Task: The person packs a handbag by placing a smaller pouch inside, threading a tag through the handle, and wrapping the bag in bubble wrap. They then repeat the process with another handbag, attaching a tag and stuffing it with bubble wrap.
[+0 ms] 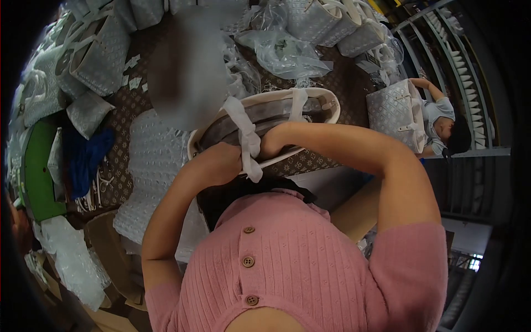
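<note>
An open handbag (327,113) with a cream rim and a grey lining stands in front of my chest, its mouth facing up. White wrapping covers its two handles (247,133). My left hand (221,164) is closed at the near left part of the rim, next to the nearer handle, with its fingertips hidden. Over the near rim, my right hand (274,141) reaches into the bag beside the same handle. Its fingers are out of sight inside, so their grip does not show.
Bubble wrap (148,166) lies left of the bag on a brown patterned surface (354,110). Clear plastic bags (287,52) lie beyond it. Several grey patterned bags (99,52) stand around the edges. Another person (440,119) handles a bag at the right, near shelves (437,44).
</note>
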Available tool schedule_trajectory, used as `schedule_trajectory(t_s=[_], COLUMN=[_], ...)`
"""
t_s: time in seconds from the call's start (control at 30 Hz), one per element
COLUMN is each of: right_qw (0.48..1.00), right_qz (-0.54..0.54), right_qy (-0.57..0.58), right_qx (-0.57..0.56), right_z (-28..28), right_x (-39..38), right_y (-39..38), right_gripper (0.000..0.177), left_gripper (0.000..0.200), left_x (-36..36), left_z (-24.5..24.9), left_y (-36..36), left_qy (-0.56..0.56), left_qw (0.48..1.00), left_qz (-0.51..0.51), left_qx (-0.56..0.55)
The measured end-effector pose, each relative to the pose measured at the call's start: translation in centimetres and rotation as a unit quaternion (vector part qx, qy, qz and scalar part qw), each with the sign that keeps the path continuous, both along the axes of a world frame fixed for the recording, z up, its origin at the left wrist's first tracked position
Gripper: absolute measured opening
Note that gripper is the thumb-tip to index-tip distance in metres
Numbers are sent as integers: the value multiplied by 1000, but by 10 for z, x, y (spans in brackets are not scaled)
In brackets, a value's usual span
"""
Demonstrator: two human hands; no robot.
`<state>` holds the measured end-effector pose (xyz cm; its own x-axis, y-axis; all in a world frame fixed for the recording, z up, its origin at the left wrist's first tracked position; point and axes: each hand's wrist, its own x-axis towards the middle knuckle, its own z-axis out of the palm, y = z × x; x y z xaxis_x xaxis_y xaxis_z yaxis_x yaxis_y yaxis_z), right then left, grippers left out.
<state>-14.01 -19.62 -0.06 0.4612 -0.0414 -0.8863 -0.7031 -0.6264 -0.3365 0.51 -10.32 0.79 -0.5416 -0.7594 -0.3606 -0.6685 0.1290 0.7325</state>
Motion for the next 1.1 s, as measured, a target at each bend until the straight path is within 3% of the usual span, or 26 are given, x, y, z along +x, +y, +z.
schedule_trajectory(t_s=[0.07,0.2,0.27,0.33,0.37,0.4,0.47,0.53,0.6,0.63,0.77,0.9,0.97,1.03,1.07,1.1], right_qw=[996,998,975,963,952,953,934,913,876,859,753,723,702,725,730,740], right_qz=[84,-23,95,95,64,59,20,-66,-144,-183,-331,-390,-333,-342,-366,-349], right_qy=[-30,-23,-198,-228,-231,-232,-258,-292,-306,-301,-259,-156,-213,-136,-113,-131], right_qx=[29,58,-33,-108,-192,-187,-245,-278,-343,-372,-507,-548,-592,-582,-566,-560], right_z=[1,37,25,23,14,12,38,41,47,50,49,22,-5,12,23,20], right_x=[-1,-36,-65,-71,-74,-86,-114,-154,-203,-226,-299,-336,-380,-378,-368,-364], right_y=[-6,-2,15,31,37,37,41,50,47,42,-14,-84,-118,-129,-126,-123], right_gripper=[49,57,60,45,33,33,14,13,15,16,16,22,28,33,35,35], left_gripper=[20,21,21,19,20,20,20,20,28,29,25,29,35,49,49,51], left_x=[1,3,-4,-14,-19,-23,-41,-64,-88,-99,-112,-102,-90,-75,-68,-63], left_z=[7,6,9,8,11,16,26,37,51,59,49,-26,-61,-88,-100,-114], left_y=[2,-2,-1,5,7,6,4,-4,-11,-13,-29,-16,10,36,47,59], left_qy=[-32,7,-29,-29,1,33,23,12,83,122,102,-85,-175,-449,-464,-457], left_qw=[998,994,996,994,995,994,992,989,899,891,860,805,758,624,606,620], left_qz=[29,11,45,43,51,61,66,77,133,201,312,406,472,568,582,606], left_qx=[-53,-105,-66,-91,-91,-82,-100,-125,-408,-388,-390,-424,-414,-293,-282,-201])
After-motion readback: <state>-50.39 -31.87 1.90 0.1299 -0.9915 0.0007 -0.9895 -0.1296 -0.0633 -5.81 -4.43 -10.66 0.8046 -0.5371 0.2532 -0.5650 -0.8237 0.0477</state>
